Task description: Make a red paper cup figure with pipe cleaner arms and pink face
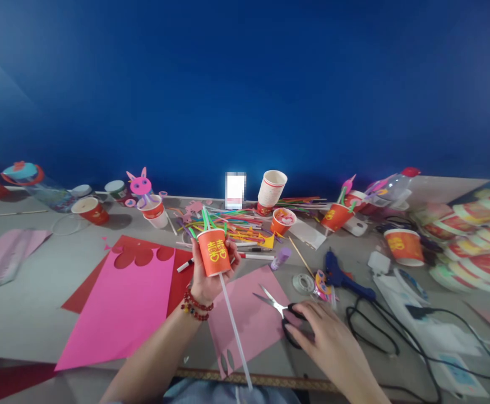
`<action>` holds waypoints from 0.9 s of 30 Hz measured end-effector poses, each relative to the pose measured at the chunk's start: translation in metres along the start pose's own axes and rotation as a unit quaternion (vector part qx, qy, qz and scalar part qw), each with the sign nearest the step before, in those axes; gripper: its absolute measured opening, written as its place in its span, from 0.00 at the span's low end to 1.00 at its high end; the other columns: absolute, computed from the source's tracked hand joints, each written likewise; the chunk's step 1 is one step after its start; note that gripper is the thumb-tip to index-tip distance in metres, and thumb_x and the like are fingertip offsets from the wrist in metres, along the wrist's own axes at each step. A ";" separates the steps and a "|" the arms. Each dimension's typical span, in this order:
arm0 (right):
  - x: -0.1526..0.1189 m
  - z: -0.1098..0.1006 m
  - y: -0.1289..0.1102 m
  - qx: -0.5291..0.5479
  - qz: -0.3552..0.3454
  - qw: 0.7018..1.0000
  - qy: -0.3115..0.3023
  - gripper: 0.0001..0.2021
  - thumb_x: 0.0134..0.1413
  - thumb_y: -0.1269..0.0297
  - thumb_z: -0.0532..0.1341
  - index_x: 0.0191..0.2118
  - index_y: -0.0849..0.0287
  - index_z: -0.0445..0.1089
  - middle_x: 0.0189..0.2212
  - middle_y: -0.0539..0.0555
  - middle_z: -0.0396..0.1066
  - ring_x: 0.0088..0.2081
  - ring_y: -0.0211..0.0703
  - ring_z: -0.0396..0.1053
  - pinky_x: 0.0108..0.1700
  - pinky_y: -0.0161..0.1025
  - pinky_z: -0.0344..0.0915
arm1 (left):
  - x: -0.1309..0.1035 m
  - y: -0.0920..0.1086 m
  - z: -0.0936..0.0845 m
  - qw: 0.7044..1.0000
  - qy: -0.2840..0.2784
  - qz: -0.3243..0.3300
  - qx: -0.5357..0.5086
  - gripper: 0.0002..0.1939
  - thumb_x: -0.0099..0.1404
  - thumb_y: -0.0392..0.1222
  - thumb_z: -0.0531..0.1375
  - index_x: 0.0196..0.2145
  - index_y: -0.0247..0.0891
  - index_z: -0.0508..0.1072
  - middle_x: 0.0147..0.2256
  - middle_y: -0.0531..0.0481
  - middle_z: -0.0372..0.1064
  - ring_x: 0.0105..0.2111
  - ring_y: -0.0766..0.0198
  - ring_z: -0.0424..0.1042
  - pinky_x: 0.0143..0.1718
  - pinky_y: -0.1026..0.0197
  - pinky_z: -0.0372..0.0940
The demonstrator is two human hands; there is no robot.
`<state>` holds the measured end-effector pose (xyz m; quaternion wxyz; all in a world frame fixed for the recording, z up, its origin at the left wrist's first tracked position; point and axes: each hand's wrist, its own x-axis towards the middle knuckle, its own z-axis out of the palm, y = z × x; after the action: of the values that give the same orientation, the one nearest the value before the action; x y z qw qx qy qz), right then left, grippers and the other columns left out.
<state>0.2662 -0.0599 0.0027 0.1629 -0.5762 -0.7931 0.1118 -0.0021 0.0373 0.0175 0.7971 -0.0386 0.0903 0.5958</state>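
An orange paper cup (215, 252) with yellow characters is held upright in my left hand (209, 283), whose fingers wrap round its sides. Green strips stick out of the cup's top, and a long pale straw (235, 328) runs down from its base. Black-handled scissors (279, 307) lie with blades apart on light pink paper (249, 314). My right hand (318, 331) is at the scissors' handles, its thumb and fingers spread around them; whether it grips them is unclear.
Bright pink paper (131, 303) and red sheets lie left. Behind are coloured sticks (245, 227), a bunny-topped cup (152, 212) and stacked cups (271, 191). Right are tape (303, 283), a blue glue gun (346, 275), cables and a power strip (459, 373).
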 end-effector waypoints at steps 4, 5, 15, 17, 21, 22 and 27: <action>-0.006 0.006 0.005 -0.087 -0.017 0.995 -0.033 0.09 0.56 0.66 0.63 0.44 0.56 0.70 0.41 0.58 0.75 0.43 0.56 0.74 0.43 0.47 0.69 | 0.001 0.002 0.000 1.000 0.000 -0.028 0.000 0.27 0.66 0.62 0.57 0.48 0.34 0.72 0.37 0.42 0.75 0.40 0.55 0.76 0.44 0.52 0.72; -0.005 0.006 0.004 -0.103 -0.016 0.994 -0.043 0.09 0.55 0.67 0.64 0.43 0.56 0.70 0.40 0.58 0.75 0.42 0.56 0.74 0.42 0.47 0.69 | 0.001 0.003 0.001 0.999 0.001 -0.035 0.001 0.28 0.66 0.62 0.57 0.48 0.34 0.72 0.37 0.42 0.75 0.40 0.55 0.76 0.45 0.52 0.72; 0.022 -0.012 0.008 -0.060 0.103 0.977 -0.174 0.02 0.51 0.68 0.61 0.33 0.57 0.70 0.32 0.57 0.77 0.35 0.52 0.75 0.33 0.40 0.62 | 0.002 0.005 0.005 0.999 -0.002 -0.046 0.019 0.27 0.66 0.62 0.57 0.48 0.34 0.73 0.37 0.41 0.76 0.41 0.54 0.77 0.46 0.52 0.71; 0.024 -0.017 0.013 0.062 0.128 0.970 -0.199 0.01 0.52 0.67 0.60 0.32 0.56 0.68 0.28 0.53 0.75 0.31 0.47 0.73 0.32 0.39 0.62 | 0.001 0.005 0.006 0.999 -0.010 -0.050 0.014 0.27 0.66 0.62 0.57 0.48 0.35 0.73 0.36 0.42 0.76 0.42 0.53 0.77 0.46 0.51 0.71; 0.025 -0.022 0.012 0.378 0.151 0.872 -0.273 0.10 0.52 0.57 0.62 0.33 0.56 0.63 0.24 0.47 0.65 0.23 0.37 0.63 0.25 0.33 0.58 | 0.002 0.004 0.009 0.998 -0.011 -0.066 0.011 0.27 0.66 0.62 0.57 0.49 0.34 0.72 0.36 0.42 0.76 0.40 0.54 0.77 0.46 0.51 0.71; 0.026 -0.022 0.008 0.418 0.147 0.853 -0.275 0.12 0.51 0.55 0.64 0.33 0.56 0.62 0.24 0.46 0.64 0.24 0.36 0.61 0.25 0.32 0.57 | 0.003 0.004 0.010 0.997 -0.006 -0.076 0.011 0.28 0.66 0.62 0.57 0.48 0.33 0.71 0.36 0.41 0.76 0.39 0.55 0.77 0.46 0.51 0.71; 0.044 -0.024 -0.018 0.421 0.111 0.846 -0.307 0.17 0.42 0.59 0.72 0.28 0.58 0.62 0.22 0.43 0.58 0.24 0.32 0.53 0.26 0.30 0.50 | 0.006 -0.001 0.017 0.989 0.005 -0.146 0.024 0.30 0.65 0.64 0.58 0.46 0.30 0.71 0.35 0.40 0.76 0.39 0.54 0.77 0.45 0.50 0.70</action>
<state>0.2475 -0.0236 0.0370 0.1242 -0.4725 -0.6106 0.6233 0.0021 0.0453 0.0328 0.8759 -0.0352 0.1023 0.4702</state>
